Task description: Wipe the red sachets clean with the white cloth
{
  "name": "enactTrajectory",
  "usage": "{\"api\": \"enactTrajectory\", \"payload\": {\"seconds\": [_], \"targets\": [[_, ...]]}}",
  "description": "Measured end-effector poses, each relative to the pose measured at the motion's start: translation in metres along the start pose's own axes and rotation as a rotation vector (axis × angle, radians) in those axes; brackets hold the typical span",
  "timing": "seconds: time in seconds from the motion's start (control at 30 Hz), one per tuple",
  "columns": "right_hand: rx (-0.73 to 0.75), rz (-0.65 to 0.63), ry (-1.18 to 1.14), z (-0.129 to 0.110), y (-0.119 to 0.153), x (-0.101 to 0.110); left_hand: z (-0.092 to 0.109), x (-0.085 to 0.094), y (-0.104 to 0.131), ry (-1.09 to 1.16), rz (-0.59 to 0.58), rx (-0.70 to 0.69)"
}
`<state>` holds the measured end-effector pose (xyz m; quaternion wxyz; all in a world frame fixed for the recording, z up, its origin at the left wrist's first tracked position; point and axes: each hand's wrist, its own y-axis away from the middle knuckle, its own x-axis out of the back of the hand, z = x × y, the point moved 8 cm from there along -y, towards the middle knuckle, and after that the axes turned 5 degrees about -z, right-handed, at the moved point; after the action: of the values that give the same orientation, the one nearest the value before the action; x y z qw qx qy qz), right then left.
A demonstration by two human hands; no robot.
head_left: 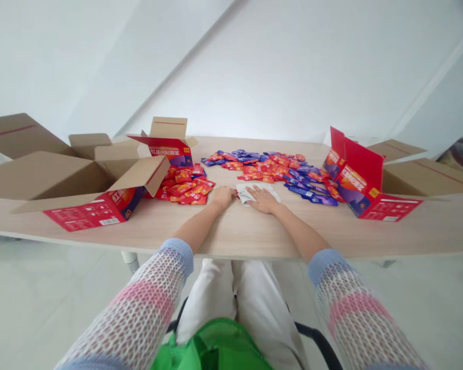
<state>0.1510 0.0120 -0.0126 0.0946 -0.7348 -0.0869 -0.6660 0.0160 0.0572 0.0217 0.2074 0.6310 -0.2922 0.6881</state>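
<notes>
My right hand lies flat with spread fingers on a white cloth on the table. Left of it, my left hand is closed, its fingertips at a small red sachet that shows only as a sliver by the cloth's left edge. The rest of that sachet is hidden. Just beyond the cloth spreads a loose pile of red sachets and purple sachets. Beside my left hand is a heap of red sachets.
A large open carton stands at the left, its flaps spread wide. Behind it is a smaller open red box. Another open red carton stands at the right. The wooden table meets a white wall.
</notes>
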Motion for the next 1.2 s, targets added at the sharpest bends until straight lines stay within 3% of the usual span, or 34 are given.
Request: {"api": "enactTrajectory", "payload": {"seconds": [0.23,0.5,0.67,0.9,1.03,1.2], "targets": [[0.074,0.072,0.032,-0.001,0.003,-0.002,0.010,-0.007,-0.008,-0.146,-0.012,-0.107],[0.043,0.036,0.061,0.003,-0.001,0.005,-0.010,-0.013,-0.017,0.125,0.057,-0.028],[0.015,0.040,0.038,0.006,-0.002,0.004,-0.018,-0.015,-0.017,0.202,0.036,-0.056],[-0.082,0.090,0.010,0.008,0.001,0.009,-0.013,-0.011,-0.021,0.168,0.025,0.005],[-0.168,0.147,0.013,0.009,0.010,0.014,-0.009,-0.008,-0.022,0.178,0.081,0.027],[-0.145,0.196,0.014,0.002,0.012,0.018,-0.001,-0.003,-0.015,0.132,0.066,0.015]]}}
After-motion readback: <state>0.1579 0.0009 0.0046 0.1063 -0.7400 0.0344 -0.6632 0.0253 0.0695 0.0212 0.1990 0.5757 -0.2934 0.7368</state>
